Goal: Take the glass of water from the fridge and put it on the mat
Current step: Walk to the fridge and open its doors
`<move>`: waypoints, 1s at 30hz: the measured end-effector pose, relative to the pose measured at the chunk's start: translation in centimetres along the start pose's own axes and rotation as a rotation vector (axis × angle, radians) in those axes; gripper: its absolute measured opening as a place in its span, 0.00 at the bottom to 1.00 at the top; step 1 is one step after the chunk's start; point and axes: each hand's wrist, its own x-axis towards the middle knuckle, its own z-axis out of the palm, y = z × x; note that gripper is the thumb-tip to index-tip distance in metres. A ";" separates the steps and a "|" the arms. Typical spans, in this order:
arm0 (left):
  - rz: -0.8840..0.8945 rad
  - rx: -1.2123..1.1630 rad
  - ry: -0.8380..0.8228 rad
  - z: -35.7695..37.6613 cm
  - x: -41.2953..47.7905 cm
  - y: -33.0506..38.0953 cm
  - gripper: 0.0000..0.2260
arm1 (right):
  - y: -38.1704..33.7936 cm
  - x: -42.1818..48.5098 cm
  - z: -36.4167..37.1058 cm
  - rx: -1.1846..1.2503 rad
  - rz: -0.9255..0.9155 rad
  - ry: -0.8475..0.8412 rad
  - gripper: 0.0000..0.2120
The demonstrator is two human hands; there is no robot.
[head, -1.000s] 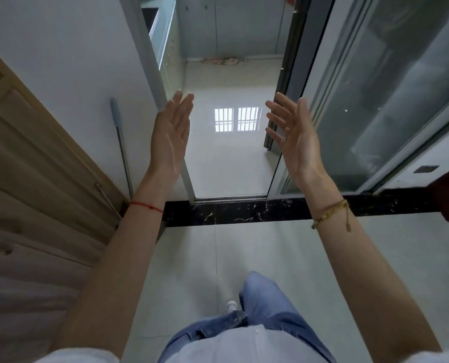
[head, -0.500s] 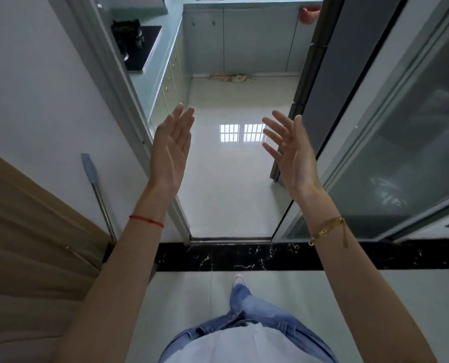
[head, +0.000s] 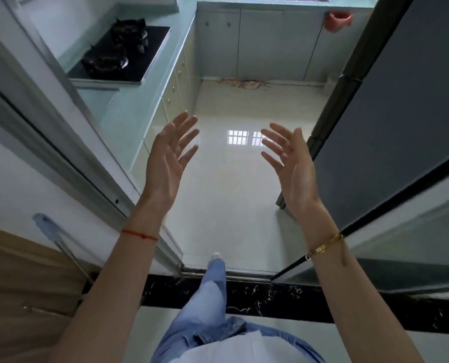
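My left hand (head: pixel 169 161) and my right hand (head: pixel 291 163) are held out in front of me, palms facing each other, fingers spread, holding nothing. They hover over a kitchen doorway. A tall dark grey fridge (head: pixel 391 100) stands on the right just inside the kitchen, its doors closed, to the right of my right hand. No glass of water and no mat are in view.
A black gas hob (head: pixel 118 53) sits on the pale green counter (head: pixel 129 119) at left. Cabinets (head: pixel 260 43) line the far wall, with a cloth (head: pixel 240 83) on the floor. A sliding glass door (head: pixel 414 242) is at right, a black threshold (head: pixel 270 297) underfoot, a mop handle (head: pixel 61 242) at left.
I have walked forward toward the kitchen doorway; my foot now reaches the door track. The hob and more of the fridge came into view. Both hands stayed open.
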 end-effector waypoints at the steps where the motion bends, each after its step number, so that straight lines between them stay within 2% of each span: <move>1: -0.002 0.001 -0.001 -0.2 1.6 -0.3 0.23 | 0.4 1.6 0.0 -0.001 0.001 -0.002 0.25; 16: 0.004 0.010 -0.057 -3.3 27.2 -0.9 0.25 | 2.4 26.8 4.8 0.040 -0.045 0.009 0.23; 30: -0.015 0.020 0.011 -4.4 46.1 -4.5 0.23 | 5.7 46.2 4.7 0.021 -0.033 -0.003 0.23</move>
